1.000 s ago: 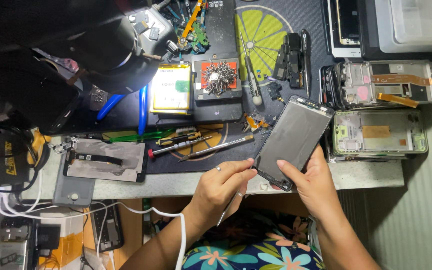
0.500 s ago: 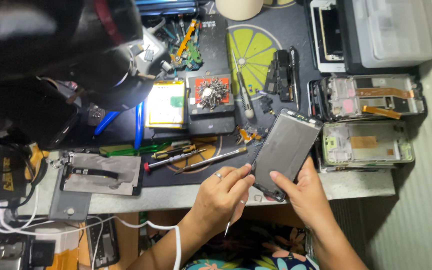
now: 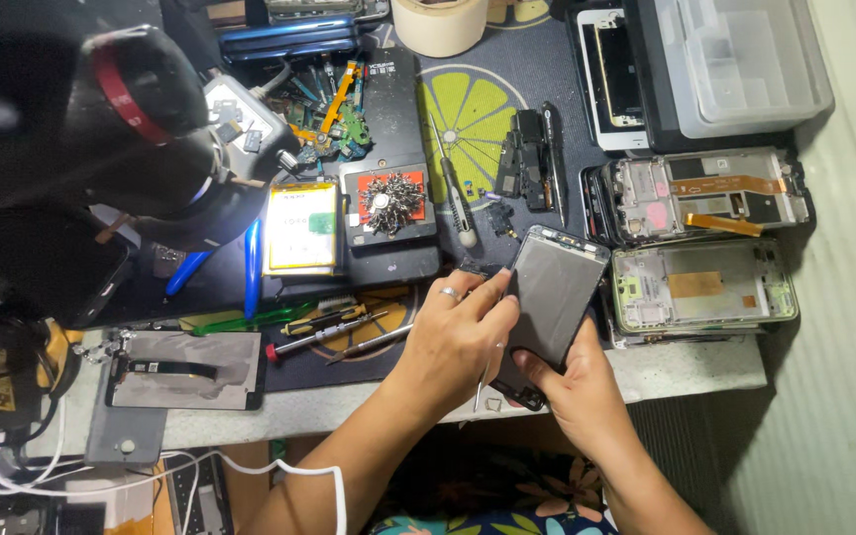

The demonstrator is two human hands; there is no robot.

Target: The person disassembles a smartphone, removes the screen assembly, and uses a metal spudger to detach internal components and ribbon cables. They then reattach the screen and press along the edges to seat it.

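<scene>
Grey phone (image 3: 552,297) in both hands, clear lidded box (image 3: 735,59) nearby

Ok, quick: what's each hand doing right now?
Left hand: closed on a thin metal tool, fingers touching the phone.
Right hand: closed around the phone's lower end.

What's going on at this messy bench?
A person holds a phone above the table edge. The right hand cradles it from below; the left hand grips its side and holds a thin metal tool. Opened phone frames, screwdrivers and a tray of screws lie about.
</scene>
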